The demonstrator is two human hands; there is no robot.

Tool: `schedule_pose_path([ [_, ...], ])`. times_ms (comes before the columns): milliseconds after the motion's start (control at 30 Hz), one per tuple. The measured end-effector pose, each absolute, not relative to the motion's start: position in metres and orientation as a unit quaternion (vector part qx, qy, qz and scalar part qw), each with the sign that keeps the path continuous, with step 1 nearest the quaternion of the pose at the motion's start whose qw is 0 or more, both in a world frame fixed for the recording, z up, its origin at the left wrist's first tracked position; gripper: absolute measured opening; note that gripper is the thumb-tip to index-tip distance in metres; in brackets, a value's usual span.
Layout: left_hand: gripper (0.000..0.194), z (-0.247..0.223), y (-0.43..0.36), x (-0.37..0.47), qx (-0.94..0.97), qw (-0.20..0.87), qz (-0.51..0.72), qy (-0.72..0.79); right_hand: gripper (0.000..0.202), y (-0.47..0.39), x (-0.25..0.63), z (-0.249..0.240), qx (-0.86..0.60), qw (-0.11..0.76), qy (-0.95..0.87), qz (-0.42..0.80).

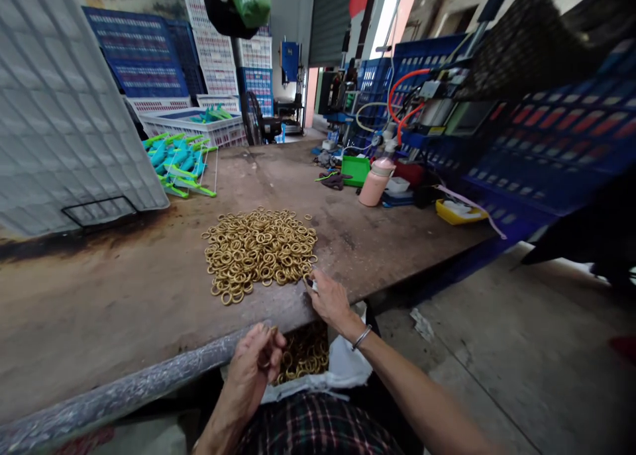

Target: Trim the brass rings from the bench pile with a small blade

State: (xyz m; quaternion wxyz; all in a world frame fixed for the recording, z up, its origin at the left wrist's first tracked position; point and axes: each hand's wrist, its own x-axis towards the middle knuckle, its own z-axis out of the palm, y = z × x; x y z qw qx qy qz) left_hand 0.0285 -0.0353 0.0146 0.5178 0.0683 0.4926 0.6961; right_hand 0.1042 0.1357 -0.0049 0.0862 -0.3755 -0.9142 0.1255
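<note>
A heap of gold-coloured rings [261, 246] lies on the brown worktop near its front edge. At the heap's lower right corner is my right hand [330, 303], with a metal bangle on the wrist. Its fingers are closed around a small dark object [311, 283], too small to name, and touch the nearest rings. My left hand [256, 359] is curled just in front of the table edge, a gold-coloured ring [273, 329] showing at its fingertips. Between and below my hands, a white sack [348, 362] stands open with more of these rings inside.
A grey ribbed panel [64, 110] stands at left, beside turquoise and green plastic pieces [181, 163]. Towards the back right are a pink bottle [376, 183], a green tray [356, 170] and a yellow dish [460, 212]. Blue crates [556, 144] and a machine with orange hoses [437, 104] line the right.
</note>
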Motion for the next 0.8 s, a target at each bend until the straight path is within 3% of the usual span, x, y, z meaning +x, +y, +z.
schedule_pose_path([
  [233,0.031,-0.003,-0.039,0.026,-0.043,0.55,0.729,0.406,0.019,0.143,0.099,-0.013,-0.382,0.049,-0.921,0.051],
  [333,0.017,-0.008,-0.036,0.022,-0.101,0.551,0.735,0.382,0.023,0.143,0.097,-0.012,-0.387,0.044,-0.92,0.041],
  [533,0.013,-0.008,-0.027,0.023,-0.13,0.533,0.727,0.413,0.026,0.145,0.1,-0.015,-0.379,0.056,-0.922,0.053],
  [667,0.024,-0.006,-0.02,0.028,-0.047,0.528,0.723,0.442,0.025,0.152,0.104,-0.017,-0.347,0.103,-0.922,0.138],
  [800,0.035,0.0,-0.005,0.033,0.086,0.435,0.691,0.571,0.016,0.157,0.112,-0.014,-0.28,0.146,-0.883,0.348],
])
